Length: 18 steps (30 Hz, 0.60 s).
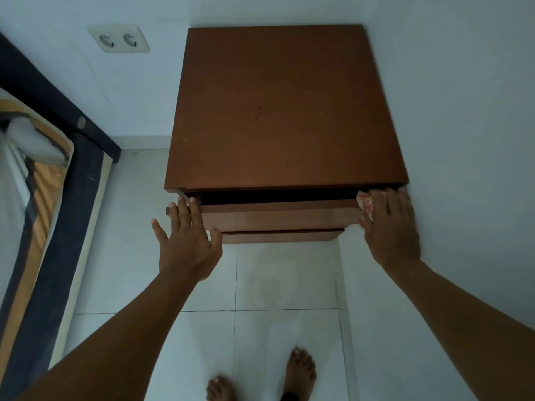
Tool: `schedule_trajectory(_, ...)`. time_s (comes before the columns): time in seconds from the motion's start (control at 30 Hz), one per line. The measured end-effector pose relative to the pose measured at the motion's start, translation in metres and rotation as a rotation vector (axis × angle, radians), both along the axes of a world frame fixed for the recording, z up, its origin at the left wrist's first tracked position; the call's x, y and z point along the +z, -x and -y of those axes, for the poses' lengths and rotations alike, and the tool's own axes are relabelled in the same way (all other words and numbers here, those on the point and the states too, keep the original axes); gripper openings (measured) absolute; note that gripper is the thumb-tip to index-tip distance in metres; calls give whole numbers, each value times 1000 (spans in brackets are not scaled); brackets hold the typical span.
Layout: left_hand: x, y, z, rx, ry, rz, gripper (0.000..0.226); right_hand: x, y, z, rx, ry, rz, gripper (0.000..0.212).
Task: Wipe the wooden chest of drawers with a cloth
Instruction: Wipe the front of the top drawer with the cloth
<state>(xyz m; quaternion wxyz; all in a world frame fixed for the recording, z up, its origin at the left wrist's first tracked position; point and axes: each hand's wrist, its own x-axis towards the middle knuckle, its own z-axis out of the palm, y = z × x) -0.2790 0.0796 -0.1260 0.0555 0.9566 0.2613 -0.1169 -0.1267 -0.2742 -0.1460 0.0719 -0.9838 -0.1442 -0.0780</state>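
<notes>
The wooden chest of drawers (283,111) stands on the tiled floor (289,285) in the corner of the room, its back against one white wall and its right side just beside the other wall (463,140); it is seen from above, so the flat brown top fills most of the view; the top drawer (278,217) is pulled out a little, with a dark gap between its front and the edge of the top; below it the front of a lower drawer (278,236) shows. The left hand (188,244) is wide, with fingers spread and straight; its fingertips touch the left end of the top drawer and it holds nothing. The right hand (390,227) lies flat with rather straight fingers on the cloth (366,205), a white one with a red pattern, and presses it against the right front corner of the chest, just under the edge of the top. On the back wall, left of the chest, is a double socket (118,39); at the left edge is a bed (43,198) with a dark frame; two bare feet (299,371) stand on the floor in front of the chest.
</notes>
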Motion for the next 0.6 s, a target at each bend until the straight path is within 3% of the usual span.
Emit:
schedule_trajectory(0.2,1,7,-3,-33,-14,41,77,3,-1,0,-27,-57,-1,53)
schedule_trajectory(0.3,8,10,-10,-87,-20,29,75,27,-2,-9,-174,-158,-65,43)
schedule_trajectory(0.37,14,12,-17,-125,-11,35,74,44,7,-29,-242,-274,33,47)
schedule_trajectory(0.47,18,15,-24,-172,-6,48,72,59,37,-95,-23,-403,122,61)
schedule_trajectory(0.6,15,23,-37,-221,-5,104,71,51,74,-197,374,-356,12,59)
